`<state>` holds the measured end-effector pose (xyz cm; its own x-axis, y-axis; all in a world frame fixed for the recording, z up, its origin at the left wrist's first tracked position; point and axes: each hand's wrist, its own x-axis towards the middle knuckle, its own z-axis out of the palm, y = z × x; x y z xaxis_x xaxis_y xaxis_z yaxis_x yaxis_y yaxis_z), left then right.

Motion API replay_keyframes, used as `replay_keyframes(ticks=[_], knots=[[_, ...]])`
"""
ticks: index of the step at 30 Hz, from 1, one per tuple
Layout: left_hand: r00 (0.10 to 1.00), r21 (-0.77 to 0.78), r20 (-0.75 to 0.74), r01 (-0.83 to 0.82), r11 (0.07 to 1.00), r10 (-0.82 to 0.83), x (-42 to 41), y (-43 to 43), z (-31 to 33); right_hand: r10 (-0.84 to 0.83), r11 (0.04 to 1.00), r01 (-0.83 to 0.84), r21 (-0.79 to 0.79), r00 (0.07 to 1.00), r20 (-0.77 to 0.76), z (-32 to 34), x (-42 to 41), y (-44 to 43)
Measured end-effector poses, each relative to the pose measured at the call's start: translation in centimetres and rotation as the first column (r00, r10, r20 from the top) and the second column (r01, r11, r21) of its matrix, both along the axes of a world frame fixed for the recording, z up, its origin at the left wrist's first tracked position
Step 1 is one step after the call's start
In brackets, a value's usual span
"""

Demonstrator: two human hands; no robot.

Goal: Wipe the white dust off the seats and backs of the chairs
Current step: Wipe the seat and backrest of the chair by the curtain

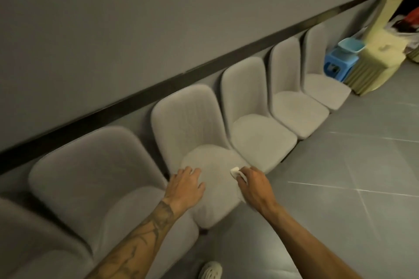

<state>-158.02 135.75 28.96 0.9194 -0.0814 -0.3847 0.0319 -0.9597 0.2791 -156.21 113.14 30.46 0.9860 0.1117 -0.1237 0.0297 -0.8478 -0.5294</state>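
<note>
Pinching a small white cloth (235, 171) in my curled right hand (252, 182), I hold it against the grey chair seat (215, 158) beneath. Just left, my left hand (186, 182) rests flat on that seat, fingers spread, holding nothing; more chairs (260, 106) line up beyond.

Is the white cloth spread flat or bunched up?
Bunched up. The right hand grips the cloth as a small wad; only one end shows.
</note>
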Motion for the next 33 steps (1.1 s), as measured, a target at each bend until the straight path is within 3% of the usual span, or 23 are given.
replay_keyframes(ticks=[12, 33], knots=[[0.991, 0.003, 0.047, 0.125, 0.992, -0.125, 23.3, -22.2, 2.8, -0.069, 0.997, 0.069, -0.015, 0.998, 0.012, 3.4, 21.3, -21.5], [0.998, 0.038, 0.043, 0.038, 0.999, -0.040, 60.7, -64.9, 3.9, 0.028, 0.999, -0.029, 0.028, 0.999, 0.043, 4.9, 59.8, -62.1]])
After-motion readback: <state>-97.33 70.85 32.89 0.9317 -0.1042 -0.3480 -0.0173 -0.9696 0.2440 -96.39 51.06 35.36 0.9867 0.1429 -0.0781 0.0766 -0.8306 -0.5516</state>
